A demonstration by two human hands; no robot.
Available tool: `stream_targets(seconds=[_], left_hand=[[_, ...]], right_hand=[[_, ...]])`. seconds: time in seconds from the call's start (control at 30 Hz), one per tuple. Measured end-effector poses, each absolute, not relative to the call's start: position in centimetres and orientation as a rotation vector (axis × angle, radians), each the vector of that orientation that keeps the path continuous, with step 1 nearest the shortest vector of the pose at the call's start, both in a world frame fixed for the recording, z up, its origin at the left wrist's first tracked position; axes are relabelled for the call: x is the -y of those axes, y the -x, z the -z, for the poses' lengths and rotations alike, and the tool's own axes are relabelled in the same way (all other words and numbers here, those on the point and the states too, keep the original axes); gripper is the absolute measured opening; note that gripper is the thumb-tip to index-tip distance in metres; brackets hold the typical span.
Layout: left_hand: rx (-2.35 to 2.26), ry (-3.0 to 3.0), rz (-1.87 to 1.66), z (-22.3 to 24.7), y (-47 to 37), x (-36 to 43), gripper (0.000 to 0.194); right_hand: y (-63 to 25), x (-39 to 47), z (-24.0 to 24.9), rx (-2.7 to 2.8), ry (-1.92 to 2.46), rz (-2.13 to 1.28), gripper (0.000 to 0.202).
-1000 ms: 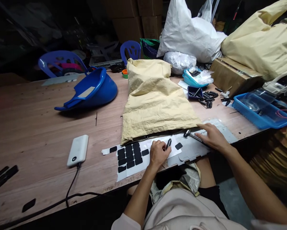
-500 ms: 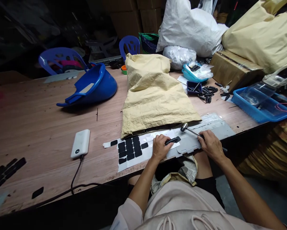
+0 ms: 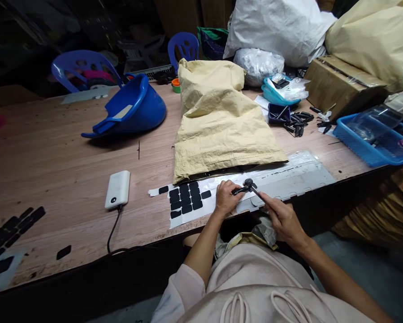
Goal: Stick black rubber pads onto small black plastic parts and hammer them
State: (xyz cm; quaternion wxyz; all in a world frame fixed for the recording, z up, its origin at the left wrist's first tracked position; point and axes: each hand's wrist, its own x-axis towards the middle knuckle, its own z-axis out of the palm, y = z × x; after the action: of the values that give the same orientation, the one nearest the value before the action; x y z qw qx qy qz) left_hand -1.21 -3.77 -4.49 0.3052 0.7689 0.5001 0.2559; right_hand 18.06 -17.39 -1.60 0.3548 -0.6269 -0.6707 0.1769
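My left hand [image 3: 226, 197] is closed on a slim black rod-shaped tool [image 3: 240, 190], its exact kind unclear. The tool's far end is at a small black patch [image 3: 254, 187] on the white sheet. A small hammer [image 3: 249, 182] with a metal head and dark grip is in my right hand [image 3: 284, 219], fingers wrapped round the handle. The hammer head is over the tool's far end; I cannot tell whether they touch. To the left, rows of black rounded patches [image 3: 185, 198] lie on the white sheet [image 3: 209, 211].
Behind my hands, a large tan sack [image 3: 221, 121] covers the table's middle. A blue scoop [image 3: 137, 107] and a white power bank [image 3: 118, 189] with a cable are to the left. Black pieces [image 3: 298, 121] and a blue tray [image 3: 366, 139] sit on the right.
My right hand has brought the hammer left and down, its head now over the tool's end. My left hand keeps hold of the black tool. The camera view has shifted slightly.
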Motion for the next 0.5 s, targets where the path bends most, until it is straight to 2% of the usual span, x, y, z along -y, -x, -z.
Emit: stream_targets(seconds=[0.5], left_hand=[[-1.327, -2.036, -0.709, 4.69, 1.11, 3.61, 0.009]], right_hand=[[-18.15, 18.05, 1.95, 1.813, 1.765, -0.284, 0.050]])
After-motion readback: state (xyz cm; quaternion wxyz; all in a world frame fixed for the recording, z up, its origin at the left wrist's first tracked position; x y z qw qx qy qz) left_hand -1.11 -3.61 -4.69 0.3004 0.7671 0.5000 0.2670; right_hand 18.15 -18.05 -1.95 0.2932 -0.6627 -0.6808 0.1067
